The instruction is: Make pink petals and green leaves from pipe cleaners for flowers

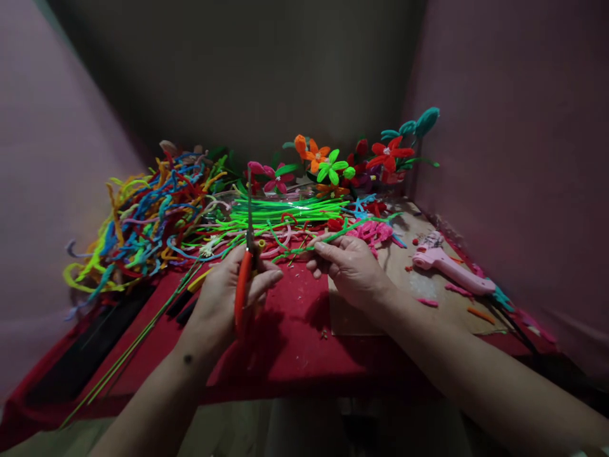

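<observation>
My left hand (223, 295) is closed around the red handles of a pair of scissors (246, 254), whose blades point up and away from me. My right hand (347, 266) pinches a green pipe cleaner (352, 228) that runs up and to the right from my fingertips. Both hands hover over a red cloth (295, 336) on the table. A bundle of straight neon-green pipe cleaners (290, 209) lies just beyond my hands.
A tangled heap of multicoloured pipe cleaners (147, 216) fills the left. Finished pipe-cleaner flowers (333, 165) stand at the back. A pink glue gun (451, 266) lies on a cardboard sheet (413, 298) at right. Pink walls close in on both sides.
</observation>
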`<action>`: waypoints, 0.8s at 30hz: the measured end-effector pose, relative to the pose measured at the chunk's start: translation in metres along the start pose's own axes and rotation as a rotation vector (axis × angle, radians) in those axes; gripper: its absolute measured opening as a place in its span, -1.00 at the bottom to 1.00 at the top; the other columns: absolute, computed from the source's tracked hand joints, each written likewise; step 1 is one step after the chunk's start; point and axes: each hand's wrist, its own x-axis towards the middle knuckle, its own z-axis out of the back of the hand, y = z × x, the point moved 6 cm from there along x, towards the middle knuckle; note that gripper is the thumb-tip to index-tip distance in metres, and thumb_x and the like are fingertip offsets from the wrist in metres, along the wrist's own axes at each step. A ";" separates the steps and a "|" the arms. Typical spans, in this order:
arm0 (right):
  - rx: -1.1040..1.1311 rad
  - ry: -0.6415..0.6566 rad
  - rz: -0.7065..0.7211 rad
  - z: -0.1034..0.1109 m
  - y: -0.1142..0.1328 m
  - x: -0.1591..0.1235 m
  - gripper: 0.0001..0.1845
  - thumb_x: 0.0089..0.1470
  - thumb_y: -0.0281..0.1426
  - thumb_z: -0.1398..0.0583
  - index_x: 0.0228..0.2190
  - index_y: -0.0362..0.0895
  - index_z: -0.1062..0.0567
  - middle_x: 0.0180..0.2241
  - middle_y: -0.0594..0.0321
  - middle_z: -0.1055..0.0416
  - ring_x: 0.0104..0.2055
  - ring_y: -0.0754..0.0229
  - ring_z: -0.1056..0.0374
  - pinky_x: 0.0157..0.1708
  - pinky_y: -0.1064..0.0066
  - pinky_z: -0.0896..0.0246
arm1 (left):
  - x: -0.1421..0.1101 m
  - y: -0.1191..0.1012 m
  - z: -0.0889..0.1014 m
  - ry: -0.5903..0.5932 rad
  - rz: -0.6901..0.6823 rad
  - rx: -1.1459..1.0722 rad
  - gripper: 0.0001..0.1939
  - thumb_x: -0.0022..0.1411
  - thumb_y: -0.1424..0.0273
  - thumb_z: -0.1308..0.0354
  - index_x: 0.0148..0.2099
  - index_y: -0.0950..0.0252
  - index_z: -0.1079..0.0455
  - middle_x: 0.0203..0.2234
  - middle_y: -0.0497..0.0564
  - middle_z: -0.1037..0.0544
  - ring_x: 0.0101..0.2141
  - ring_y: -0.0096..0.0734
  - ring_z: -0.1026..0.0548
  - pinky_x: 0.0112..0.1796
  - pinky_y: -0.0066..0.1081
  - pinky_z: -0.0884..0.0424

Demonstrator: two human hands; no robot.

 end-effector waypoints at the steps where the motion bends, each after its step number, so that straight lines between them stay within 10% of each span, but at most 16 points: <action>1: 0.000 0.012 -0.007 -0.001 -0.001 0.000 -0.87 -0.20 -0.40 -0.26 -0.55 -0.21 -0.44 -0.60 0.23 -0.45 -0.61 0.34 -0.30 -0.64 0.52 -0.17 | 0.002 -0.001 -0.003 0.012 0.030 -0.084 -0.73 0.00 0.30 -0.19 -0.25 0.33 -0.31 -0.58 -0.10 -0.40 -0.64 -0.54 -0.35 -0.63 -0.54 -0.27; 13: 0.010 0.106 -0.056 -0.006 -0.006 -0.005 -0.89 -0.21 -0.44 -0.28 -0.54 -0.21 -0.46 -0.60 0.27 -0.43 -0.58 0.33 -0.32 -0.60 0.50 -0.16 | 0.005 -0.012 -0.017 -0.030 0.002 -0.370 -0.67 0.02 0.38 -0.18 -0.14 0.32 -0.23 -0.50 -0.10 -0.40 -0.59 -0.55 -0.39 -0.57 -0.53 -0.35; 24: -0.034 0.017 0.108 -0.004 0.008 -0.005 -0.94 -0.19 -0.46 -0.26 -0.54 -0.17 -0.45 -0.59 0.32 -0.43 -0.57 0.33 -0.33 -0.60 0.50 -0.22 | -0.005 -0.005 0.000 -0.042 -0.089 0.062 -0.70 0.12 0.33 -0.05 -0.09 0.29 -0.24 -0.46 -0.05 -0.41 -0.52 -0.46 -0.43 -0.55 -0.50 -0.37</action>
